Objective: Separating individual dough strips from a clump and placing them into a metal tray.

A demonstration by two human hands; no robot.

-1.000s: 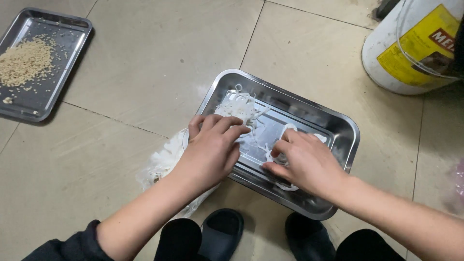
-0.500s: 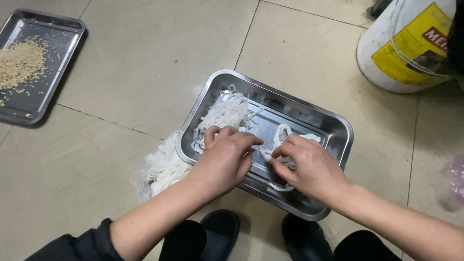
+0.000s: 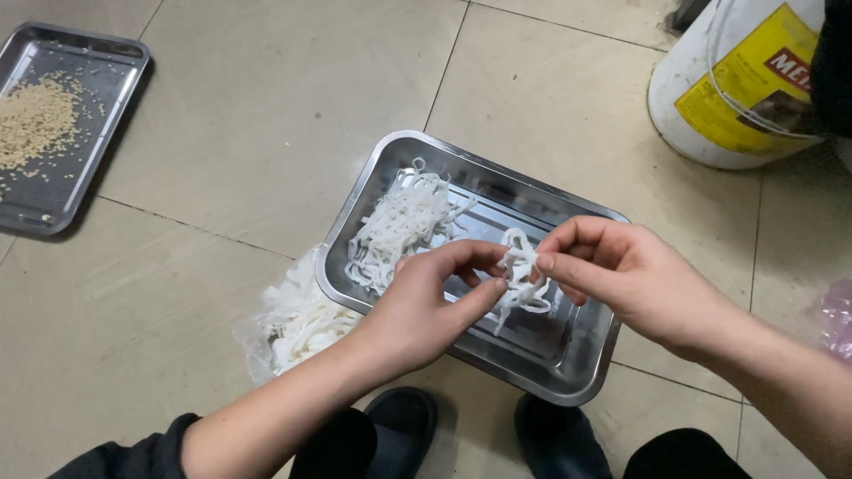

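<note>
Both hands hold one clump of white noodle strips (image 3: 521, 277) above a steel tray (image 3: 586, 377) on the tiled floor. My left hand (image 3: 426, 306) pinches the clump from the left, and my right hand (image 3: 626, 275) pinches it from the right. A larger pile of white noodles (image 3: 404, 226) lies in the tray's left half. Beside the tray's left edge a clear plastic bag of white noodles (image 3: 293, 324) rests on the floor.
A second steel tray (image 3: 102, 111) with tan grains sits at the far left. A white bucket with a yellow label (image 3: 741, 80) stands at the upper right. Two black slippers (image 3: 404, 421) show at the bottom edge. Something pink (image 3: 834, 310) lies at the right edge.
Both hands have risen from the tray bottom and now hold a clump of noodles in the air. The noodle pile in the tray lies uncovered.
</note>
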